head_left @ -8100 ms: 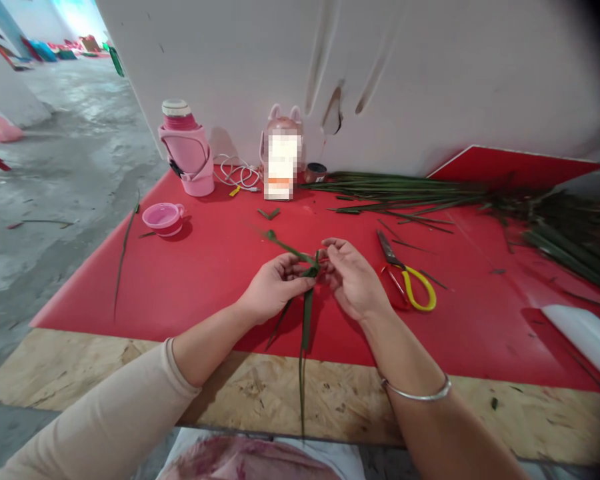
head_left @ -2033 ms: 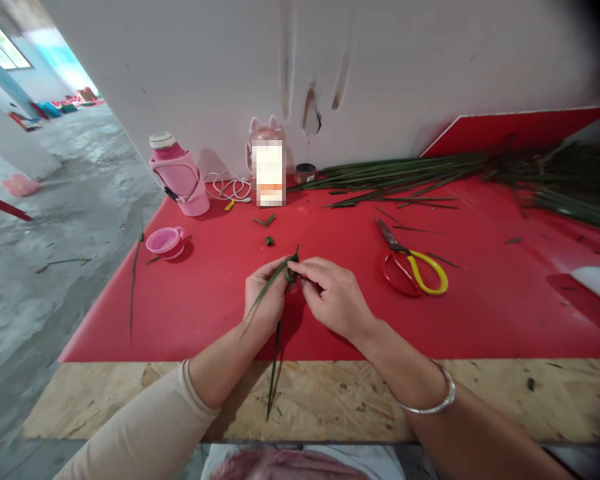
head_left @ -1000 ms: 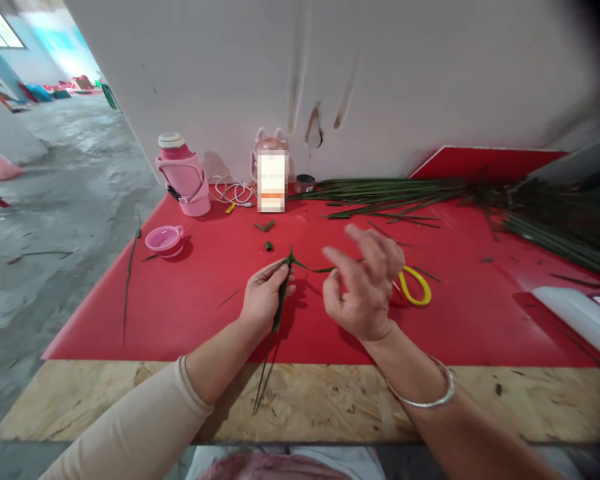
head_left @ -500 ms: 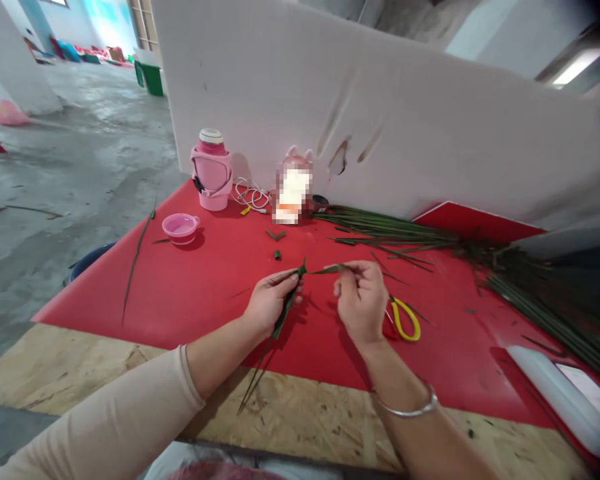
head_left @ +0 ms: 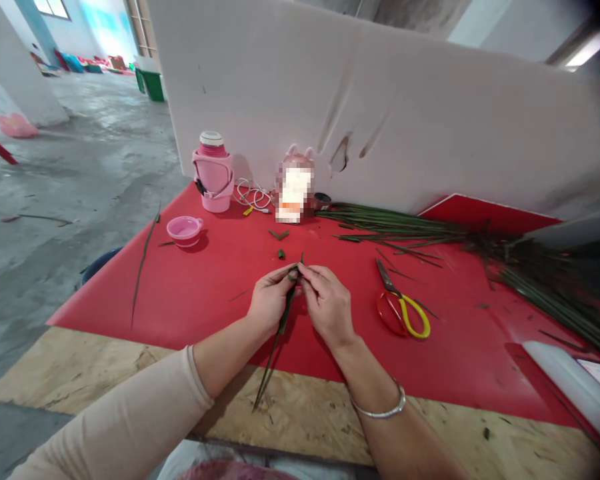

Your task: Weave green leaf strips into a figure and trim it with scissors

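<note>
A folded green leaf strip (head_left: 287,308) is pinched in my left hand (head_left: 271,300), its thin tails hanging down past the red sheet's front edge. My right hand (head_left: 329,303) is closed too, its thumb and fingertips meeting the left fingers at the top of the same leaf. A short tip of green pokes up above the fingers; the part between the fingertips is mostly hidden. To the right of my right hand lie scissors (head_left: 403,308) with one red and one yellow handle. Just beyond my fingers sits a small rolled leaf piece (head_left: 281,254).
A red sheet (head_left: 220,267) covers most of the board. Toward the back stand a pink bottle (head_left: 215,177), a pink cup (head_left: 184,231), a white cable (head_left: 253,195) and a propped phone (head_left: 295,190). Long green leaves (head_left: 390,223) spread along the back right, before a white panel (head_left: 260,87).
My right hand has moved left to my left hand, bringing in the leaf end that was stretched out to the right. The scissors are now uncovered.
</note>
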A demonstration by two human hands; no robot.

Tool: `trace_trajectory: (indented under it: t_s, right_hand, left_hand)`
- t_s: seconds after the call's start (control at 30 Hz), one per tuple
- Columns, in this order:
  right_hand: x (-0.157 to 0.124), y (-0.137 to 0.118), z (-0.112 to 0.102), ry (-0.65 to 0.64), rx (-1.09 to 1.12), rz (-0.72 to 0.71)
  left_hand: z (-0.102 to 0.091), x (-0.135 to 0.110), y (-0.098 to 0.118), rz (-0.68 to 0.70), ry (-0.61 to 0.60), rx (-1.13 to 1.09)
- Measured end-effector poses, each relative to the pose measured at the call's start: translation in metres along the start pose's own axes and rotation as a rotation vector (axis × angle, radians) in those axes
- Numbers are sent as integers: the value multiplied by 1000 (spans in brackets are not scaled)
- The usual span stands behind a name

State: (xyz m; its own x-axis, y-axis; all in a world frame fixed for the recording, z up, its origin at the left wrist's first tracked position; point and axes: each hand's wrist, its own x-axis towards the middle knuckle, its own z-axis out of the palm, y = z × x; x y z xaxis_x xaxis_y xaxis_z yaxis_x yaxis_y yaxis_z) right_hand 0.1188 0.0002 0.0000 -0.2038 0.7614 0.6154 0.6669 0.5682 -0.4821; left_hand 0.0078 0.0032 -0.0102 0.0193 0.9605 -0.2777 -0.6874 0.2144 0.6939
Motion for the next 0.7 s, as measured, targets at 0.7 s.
trace_trajectory:
  t_s: [0.7]
  right_hand:
    - [15,5,0,96,976,615]
  left_hand:
    - [1,-6,-5,64,-119,197]
